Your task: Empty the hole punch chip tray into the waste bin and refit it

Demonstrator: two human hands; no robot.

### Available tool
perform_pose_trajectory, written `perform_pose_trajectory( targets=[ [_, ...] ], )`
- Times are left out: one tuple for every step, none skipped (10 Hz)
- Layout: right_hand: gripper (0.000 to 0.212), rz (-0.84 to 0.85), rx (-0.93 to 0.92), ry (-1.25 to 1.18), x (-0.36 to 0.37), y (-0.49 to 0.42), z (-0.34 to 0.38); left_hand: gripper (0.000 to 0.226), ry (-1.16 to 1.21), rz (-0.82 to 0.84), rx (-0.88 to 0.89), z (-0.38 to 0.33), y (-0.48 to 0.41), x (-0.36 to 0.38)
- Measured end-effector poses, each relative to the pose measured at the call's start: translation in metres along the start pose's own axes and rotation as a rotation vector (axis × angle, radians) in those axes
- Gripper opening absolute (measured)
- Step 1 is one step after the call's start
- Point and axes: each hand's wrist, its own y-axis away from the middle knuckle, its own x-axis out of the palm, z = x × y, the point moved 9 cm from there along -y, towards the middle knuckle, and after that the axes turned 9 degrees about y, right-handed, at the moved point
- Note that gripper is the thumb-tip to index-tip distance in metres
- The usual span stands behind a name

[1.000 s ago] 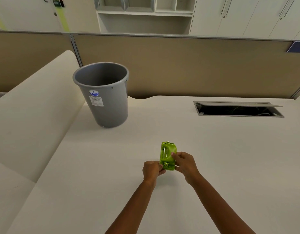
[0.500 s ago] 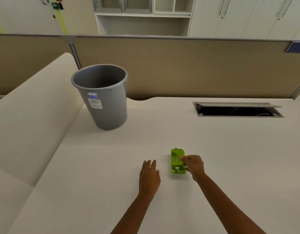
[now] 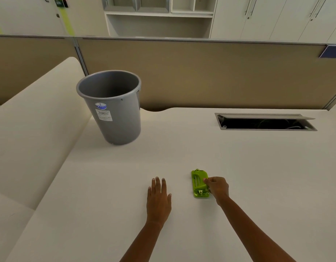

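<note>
The green hole punch is lying on the white desk, near the front edge, well apart from the grey waste bin that is standing upright at the far left. The right hand is gripping the punch along its right side, fingers curled onto it. The left hand is resting flat and empty on the desk, fingers extended, just left of the punch and not touching it.

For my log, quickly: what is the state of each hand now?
Left hand: open, flat on the white desk, holding nothing.
Right hand: closed on the small green plastic hole punch.
</note>
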Motion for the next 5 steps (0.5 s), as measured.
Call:
perform_pose_trajectory(
  targets=[
    [0.026, -0.008, -0.010, 0.048, -0.002, 0.005, 0.003, 0.058, -0.033, 0.006, -0.016, 0.008, -0.002, 0.005],
    [0.032, -0.058, -0.114, 0.196, 0.000, 0.012, 0.011, 0.057, -0.016, -0.002, -0.037, 0.015, 0.000, 0.002],
    [0.048, -0.109, -0.278, 0.374, 0.011, 0.028, 0.021, 0.068, -0.003, -0.056, -0.024, 0.011, 0.004, -0.013],
    [0.084, -0.149, -0.479, 0.545, 0.030, 0.050, 0.037, 0.088, -0.098, -0.113, 0.000, 0.014, 0.008, -0.023],
    [0.080, -0.084, -0.571, 0.649, 0.055, 0.063, 0.046, 0.088, -0.108, -0.149, 0.016, 0.018, 0.007, -0.022]
  ],
)
